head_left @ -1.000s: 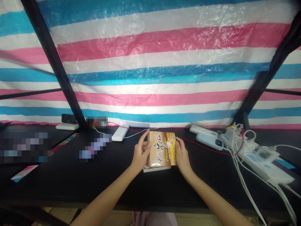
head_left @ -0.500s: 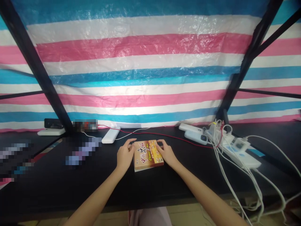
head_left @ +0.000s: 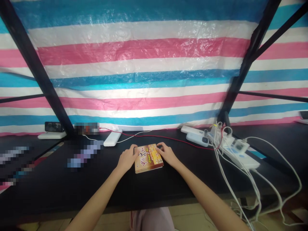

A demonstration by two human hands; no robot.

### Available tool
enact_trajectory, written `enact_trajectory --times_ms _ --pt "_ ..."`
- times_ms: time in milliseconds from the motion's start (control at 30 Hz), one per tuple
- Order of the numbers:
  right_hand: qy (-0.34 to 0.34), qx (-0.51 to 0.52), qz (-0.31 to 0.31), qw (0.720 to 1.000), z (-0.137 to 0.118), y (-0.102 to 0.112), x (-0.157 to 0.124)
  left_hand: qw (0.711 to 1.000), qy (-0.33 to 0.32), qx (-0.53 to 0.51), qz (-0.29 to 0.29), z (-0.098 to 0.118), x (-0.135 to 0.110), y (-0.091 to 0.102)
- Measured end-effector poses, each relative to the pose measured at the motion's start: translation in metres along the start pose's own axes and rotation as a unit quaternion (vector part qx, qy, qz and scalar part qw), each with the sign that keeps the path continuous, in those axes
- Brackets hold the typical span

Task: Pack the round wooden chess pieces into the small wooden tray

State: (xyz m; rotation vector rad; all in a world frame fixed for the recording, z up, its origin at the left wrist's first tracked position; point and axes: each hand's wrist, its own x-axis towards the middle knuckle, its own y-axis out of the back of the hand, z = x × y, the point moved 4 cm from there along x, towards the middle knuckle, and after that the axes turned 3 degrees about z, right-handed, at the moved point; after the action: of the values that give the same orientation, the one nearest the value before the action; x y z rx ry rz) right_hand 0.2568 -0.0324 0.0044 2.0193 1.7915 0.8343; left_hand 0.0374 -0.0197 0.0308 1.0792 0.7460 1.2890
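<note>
A flat orange-brown box (head_left: 148, 158) with printed lettering lies on the black table (head_left: 72, 189), a little tilted. My left hand (head_left: 126, 158) curls around its left edge, fingers bent over the top corner. My right hand (head_left: 167, 153) grips its right far corner with bent fingers. Both forearms reach in from the bottom of the view.
A white power bank (head_left: 112, 137) with a cable lies behind the box. More white power banks (head_left: 196, 135), a power strip (head_left: 237, 150) and a tangle of white cables (head_left: 243, 179) fill the right side. Black frame posts (head_left: 38, 73) rise before a striped tarp (head_left: 144, 64).
The box was tipped up with its lid raised off a white base; now it lies flat and closed on the table, with both hands still at its sides. The view has shifted left.
</note>
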Motion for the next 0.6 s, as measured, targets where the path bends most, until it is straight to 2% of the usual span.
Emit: enact_trajectory --times_ms 167,367,600 --pt "-0.03 -0.079 0.023 0.996 0.003 0.005 0.001 0.999 -0.033 0.012 0.022 0.005 0.022 -0.011" --pt "-0.062 -0.14 0.054 0.987 0.01 0.016 0.019 0.999 -0.033 -0.002 0.017 0.02 0.055 -0.02" --pt "-0.065 -0.151 0.05 0.985 0.016 0.023 0.028 0.998 -0.041 -0.047 0.029 0.015 0.059 -0.028"
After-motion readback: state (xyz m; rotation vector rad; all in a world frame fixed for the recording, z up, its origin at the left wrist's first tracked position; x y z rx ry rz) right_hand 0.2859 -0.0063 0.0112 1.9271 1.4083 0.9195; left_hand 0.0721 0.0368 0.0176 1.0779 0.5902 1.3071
